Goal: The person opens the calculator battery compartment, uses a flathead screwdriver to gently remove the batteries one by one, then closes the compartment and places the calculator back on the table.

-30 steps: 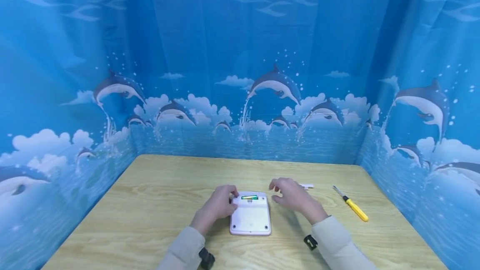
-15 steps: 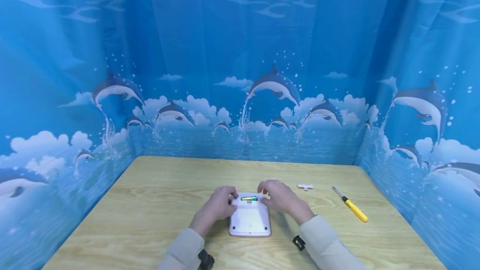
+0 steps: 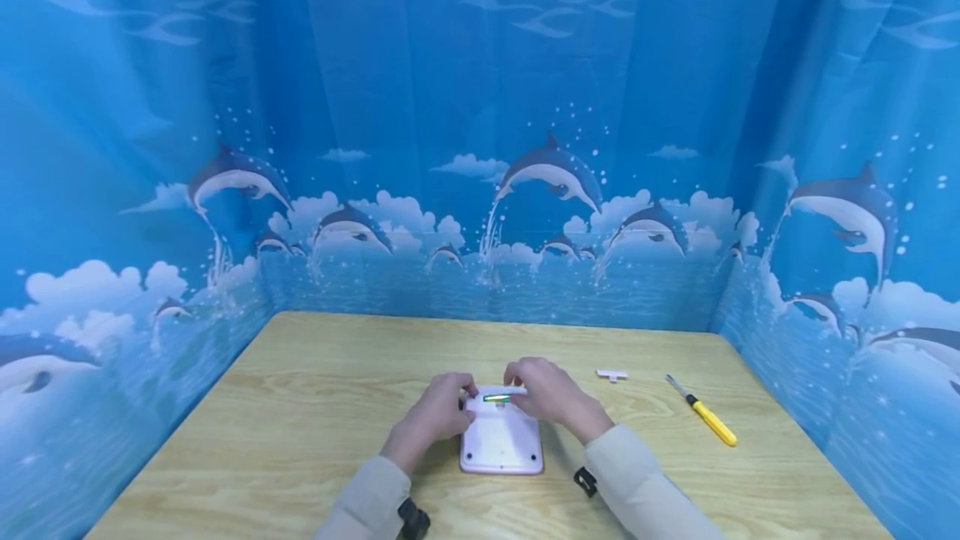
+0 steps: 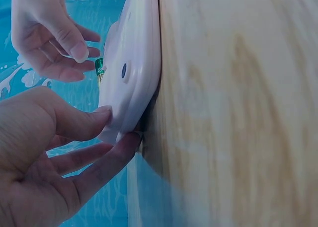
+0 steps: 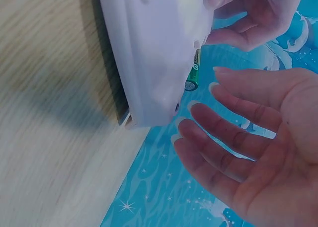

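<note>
A flat, pale pink device like a calculator (image 3: 501, 442) lies back side up on the table, dark feet or screw holes at its corners. My left hand (image 3: 437, 408) grips its left edge near the far corner, thumb on the back and fingertips at the underside (image 4: 130, 140). A green and gold battery (image 3: 495, 397) sits in the slot at its far end; in the right wrist view one end of the battery (image 5: 193, 79) sticks up out of the slot. Over the far right corner hovers my right hand (image 3: 550, 392), fingers loosely bent and apart from the battery.
A small white battery cover (image 3: 612, 375) lies on the wooden table (image 3: 337, 407) to the right of the device. Further right is a screwdriver (image 3: 711, 419) with a yellow handle. A blue dolphin-print curtain (image 3: 480, 148) encloses the table's back and sides.
My right hand has moved left from beside the device to over its far right corner, near the battery. That bares the white cover. My left hand keeps its grip.
</note>
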Available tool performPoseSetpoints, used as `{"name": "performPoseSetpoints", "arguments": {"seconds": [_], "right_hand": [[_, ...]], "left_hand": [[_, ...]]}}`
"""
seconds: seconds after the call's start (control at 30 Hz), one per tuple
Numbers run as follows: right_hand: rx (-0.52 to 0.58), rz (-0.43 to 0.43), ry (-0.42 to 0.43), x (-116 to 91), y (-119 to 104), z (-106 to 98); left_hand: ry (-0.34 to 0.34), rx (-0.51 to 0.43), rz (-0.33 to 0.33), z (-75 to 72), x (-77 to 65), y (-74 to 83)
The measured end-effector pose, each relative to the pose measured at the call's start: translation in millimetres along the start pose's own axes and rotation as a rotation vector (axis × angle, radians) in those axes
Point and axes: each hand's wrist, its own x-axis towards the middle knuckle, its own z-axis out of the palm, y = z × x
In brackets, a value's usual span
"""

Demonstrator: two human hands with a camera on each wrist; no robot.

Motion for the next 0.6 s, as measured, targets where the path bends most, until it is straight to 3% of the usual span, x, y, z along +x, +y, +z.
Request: {"name": "performPoseSetpoints", "arguments": {"seconds": [0.6], "right_hand": [[-0.031,-0.033,-0.033,14,-2,6]], "left_hand": [[0.004,0.007,0.007,0.7,0.4,0.3]]}}
